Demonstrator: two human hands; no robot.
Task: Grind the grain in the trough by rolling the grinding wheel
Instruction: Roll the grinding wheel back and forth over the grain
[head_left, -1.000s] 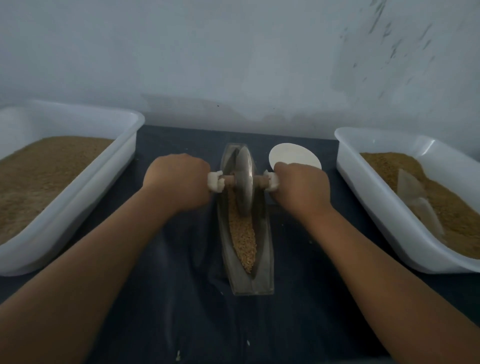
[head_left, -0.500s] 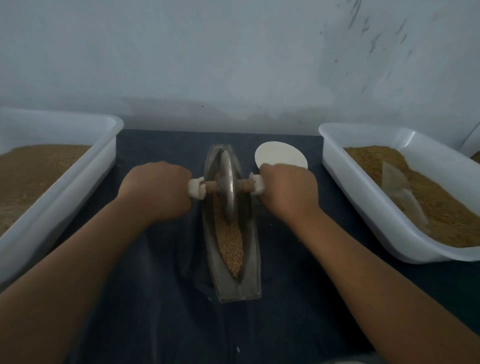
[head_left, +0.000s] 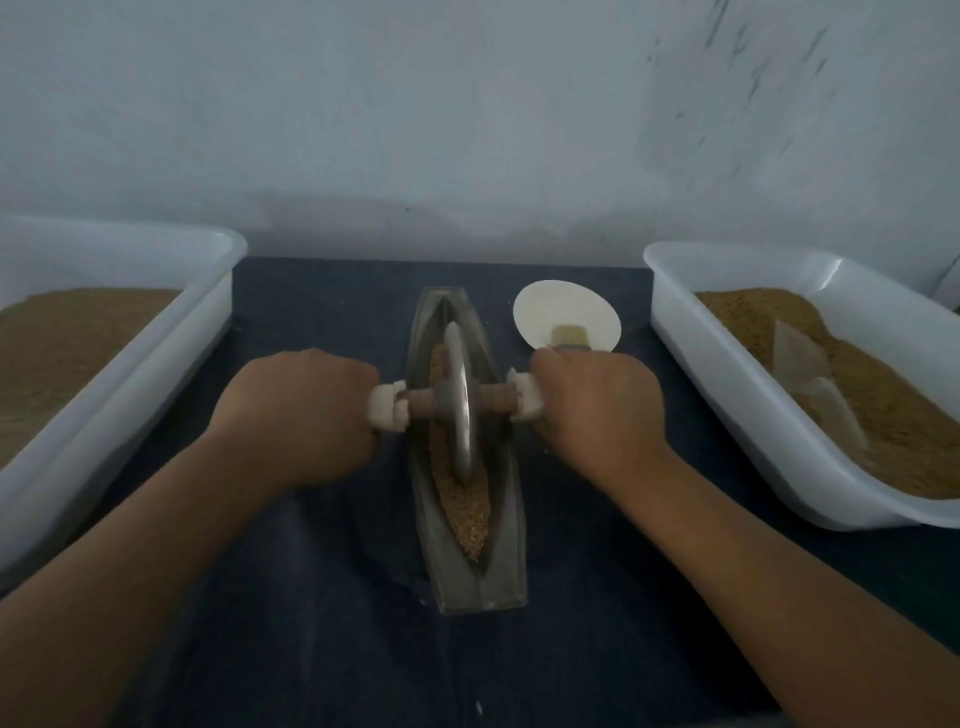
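Note:
A boat-shaped metal trough (head_left: 506, 571) lies lengthwise on the dark cloth in the middle, holding brown grain (head_left: 467, 509). A metal grinding wheel (head_left: 461, 405) stands upright in the trough near its middle, on a brown axle with white-wrapped ends. My left hand (head_left: 296, 415) grips the left handle end. My right hand (head_left: 597, 410) grips the right handle end. Both fists hide most of the white wraps.
A large white tub (head_left: 171, 364) of brown meal stands at the left. Another white tub (head_left: 737, 395) at the right holds brown meal and a clear scoop (head_left: 810, 379). A white dish (head_left: 566, 317) with a small brush lies behind my right hand. A pale wall rises behind.
The wheel has rolled toward me along the trough, from its far end to about the middle, with both hands still gripping the handles. The dish and brush are now uncovered.

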